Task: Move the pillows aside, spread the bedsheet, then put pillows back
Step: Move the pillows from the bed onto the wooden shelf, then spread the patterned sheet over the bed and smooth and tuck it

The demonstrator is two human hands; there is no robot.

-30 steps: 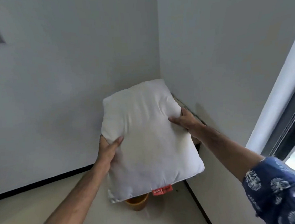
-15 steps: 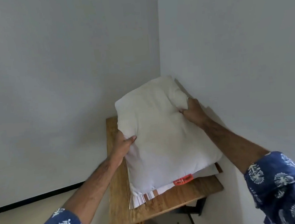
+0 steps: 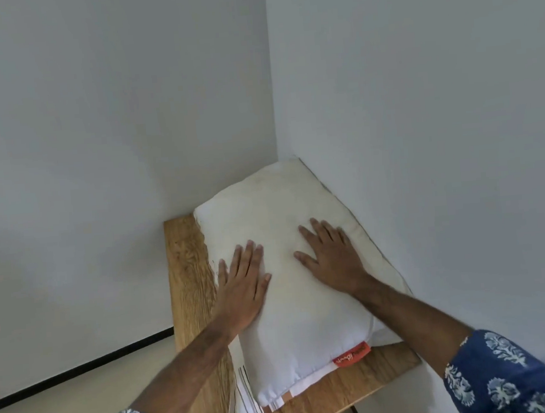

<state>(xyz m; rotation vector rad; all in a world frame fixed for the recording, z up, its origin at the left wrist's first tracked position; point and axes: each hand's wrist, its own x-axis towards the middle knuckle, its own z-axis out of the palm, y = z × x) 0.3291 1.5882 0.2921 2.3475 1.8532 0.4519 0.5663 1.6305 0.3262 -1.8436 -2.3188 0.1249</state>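
Down onto the wooden table [image 3: 188, 278] in the corner, the white pillow [image 3: 290, 280], grips released, left hand [image 3: 243, 283] and right hand [image 3: 332, 260] now flat on top, bedsheet next.

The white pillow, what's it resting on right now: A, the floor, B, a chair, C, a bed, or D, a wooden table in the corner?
D: the white pillow lies on the wooden table in the corner, both hands flat on it.
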